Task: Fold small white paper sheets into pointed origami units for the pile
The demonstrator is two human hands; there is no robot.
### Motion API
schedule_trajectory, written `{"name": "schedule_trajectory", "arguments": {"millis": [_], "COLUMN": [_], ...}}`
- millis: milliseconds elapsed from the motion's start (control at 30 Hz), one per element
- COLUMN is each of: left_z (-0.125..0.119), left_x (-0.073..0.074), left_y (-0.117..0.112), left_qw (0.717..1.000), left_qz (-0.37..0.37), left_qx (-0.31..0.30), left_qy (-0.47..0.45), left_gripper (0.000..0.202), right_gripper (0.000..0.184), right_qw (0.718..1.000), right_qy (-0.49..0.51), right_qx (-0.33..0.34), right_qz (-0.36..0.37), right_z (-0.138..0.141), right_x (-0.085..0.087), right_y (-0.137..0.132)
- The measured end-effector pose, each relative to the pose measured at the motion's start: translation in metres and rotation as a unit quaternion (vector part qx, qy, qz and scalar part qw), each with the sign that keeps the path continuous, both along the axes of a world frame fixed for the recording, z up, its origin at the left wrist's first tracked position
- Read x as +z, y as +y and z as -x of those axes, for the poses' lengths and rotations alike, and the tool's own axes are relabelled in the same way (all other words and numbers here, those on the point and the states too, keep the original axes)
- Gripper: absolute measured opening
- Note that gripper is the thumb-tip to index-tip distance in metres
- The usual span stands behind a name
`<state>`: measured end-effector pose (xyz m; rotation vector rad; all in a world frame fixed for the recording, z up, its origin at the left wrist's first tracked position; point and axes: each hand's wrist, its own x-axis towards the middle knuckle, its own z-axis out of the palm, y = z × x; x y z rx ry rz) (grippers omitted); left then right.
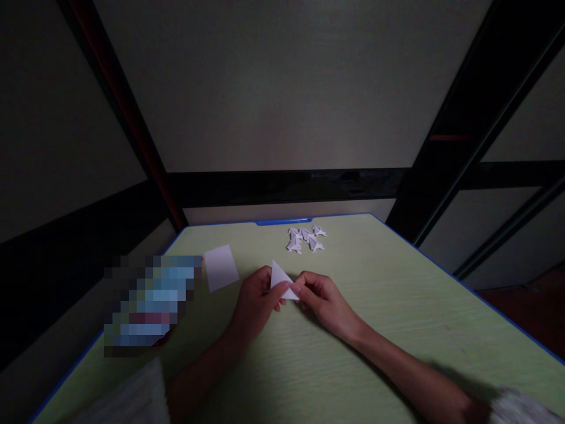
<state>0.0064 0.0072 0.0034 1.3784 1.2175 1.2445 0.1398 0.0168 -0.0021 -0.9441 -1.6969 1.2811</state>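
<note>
Left hand and right hand pinch the folded paper below the middle of my view, I guess so its folds sit tight, with small paper shapes above, out of their way.

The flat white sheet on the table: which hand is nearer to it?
Left. The left hand sits just right of the sheet, slightly closer to the person; the right hand is farther right, beyond the folded paper both hold.

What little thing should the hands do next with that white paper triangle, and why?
Perhaps press the paper triangle flat near its right corner, since the left hand and right hand both hold it, and their thumbs meet there.
</note>
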Motion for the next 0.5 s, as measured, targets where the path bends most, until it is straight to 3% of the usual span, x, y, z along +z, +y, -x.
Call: {"name": "schedule_trajectory", "arguments": {"millis": [133, 300, 500], "left_z": [0.0012, 0.003, 0.0033], "left_x": [-0.0016, -0.0031, -0.0005], "left_y": [0.0016, 0.0011, -0.001], "left_qw": [0.998, 0.996, 0.999], "left_qz": [0.039, 0.059, 0.007], "left_qx": [-0.053, -0.058, 0.033], "left_qy": [-0.016, -0.027, -0.016], "left_gripper": [0.016, 0.024, 0.03], "right_gripper": [0.024, 0.023, 0.024], "right_qw": [0.998, 0.997, 0.995], "right_qy": [0.032, -0.029, -0.049], "right_qx": [0.042, 0.068, 0.082], "right_qz": [0.021, -0.004, -0.012], "right_z": [0.0006, -0.0015, -0.0014], "right_x": [-0.0013, -0.0006, 0.0036], "right_y": [-0.002, -0.005, -0.0067]}}
